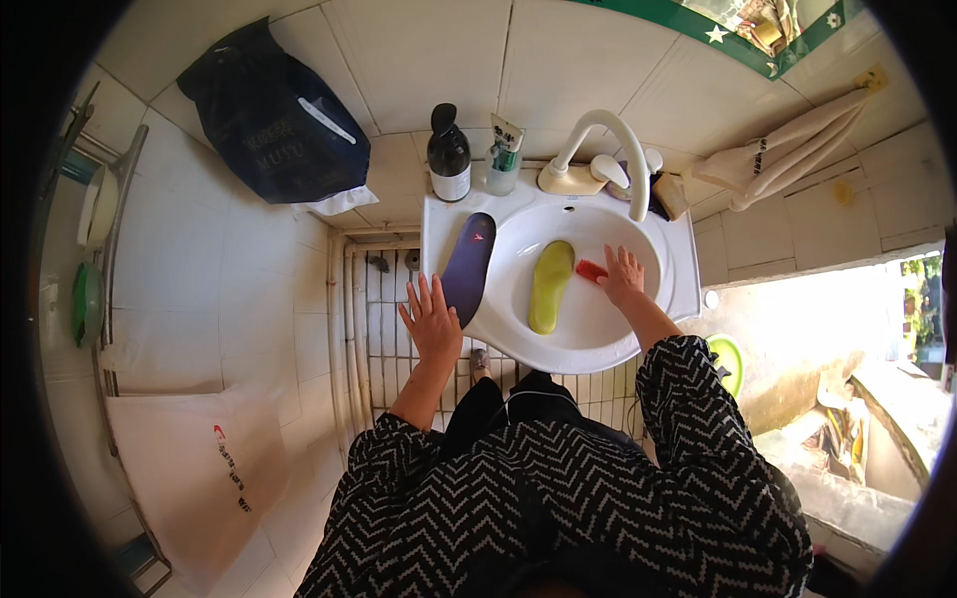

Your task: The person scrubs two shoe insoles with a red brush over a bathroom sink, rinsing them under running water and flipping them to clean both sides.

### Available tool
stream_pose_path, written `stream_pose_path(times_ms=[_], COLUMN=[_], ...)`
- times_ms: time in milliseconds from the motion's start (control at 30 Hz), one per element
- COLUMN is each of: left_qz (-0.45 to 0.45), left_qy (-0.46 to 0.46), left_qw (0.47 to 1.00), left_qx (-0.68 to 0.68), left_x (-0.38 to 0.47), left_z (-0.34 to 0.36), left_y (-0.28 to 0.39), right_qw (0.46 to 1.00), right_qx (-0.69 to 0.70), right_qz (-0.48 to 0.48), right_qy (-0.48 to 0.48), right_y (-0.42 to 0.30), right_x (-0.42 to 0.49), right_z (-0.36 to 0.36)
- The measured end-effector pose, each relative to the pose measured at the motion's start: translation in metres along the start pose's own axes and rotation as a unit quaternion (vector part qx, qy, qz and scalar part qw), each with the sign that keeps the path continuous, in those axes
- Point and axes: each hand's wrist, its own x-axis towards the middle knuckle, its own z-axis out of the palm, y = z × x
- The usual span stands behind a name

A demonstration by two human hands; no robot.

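My left hand [434,321] has its fingers spread at the sink's left edge, by the lower end of a dark purple shoe insole [469,261]. That insole lies lengthwise along the left rim of the white washbasin [512,321]. Inside the bowl rests a yellow-green insole [551,288], slightly tilted. Over the bowl's right side is my right hand [623,276], fingers stretched apart. A small red brush [591,270] sits by its thumb, partly covered by the hand; whether they touch is unclear.
A cream faucet [635,164] arches over the basin. Behind stand a dark pump bottle [449,161] and a tube in a cup [503,164]. A sponge [669,196] lies at the back right. A dark bag [277,127] and a cloth [785,149] hang on the walls.
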Motion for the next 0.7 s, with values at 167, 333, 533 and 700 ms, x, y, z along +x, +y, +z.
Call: stream_pose_path(times_ms=[167, 333, 533, 700], left_qz=[0.291, 0.151, 0.064, 0.084], left_qy=[0.013, -0.164, -0.268, -0.328], left_qw=[0.947, 0.974, 0.958, 0.941], left_qx=[-0.136, -0.047, -0.075, -0.022], left_x=[-0.003, 0.002, 0.029, 0.038], left_z=[0.026, 0.078, 0.096, 0.099], left_y=[0.062, 0.114, 0.124, 0.127], right_qw=[0.998, 0.975, 0.902, 0.648], right_qx=[0.051, 0.197, 0.337, 0.700], right_qz=[-0.012, 0.039, 0.055, 0.117], right_qy=[-0.046, -0.092, -0.265, -0.275], right_y=[-0.001, -0.015, 0.012, 0.007], right_x=[0.005, 0.016, 0.014, 0.018], right_z=[0.044, 0.064, 0.038, 0.027])
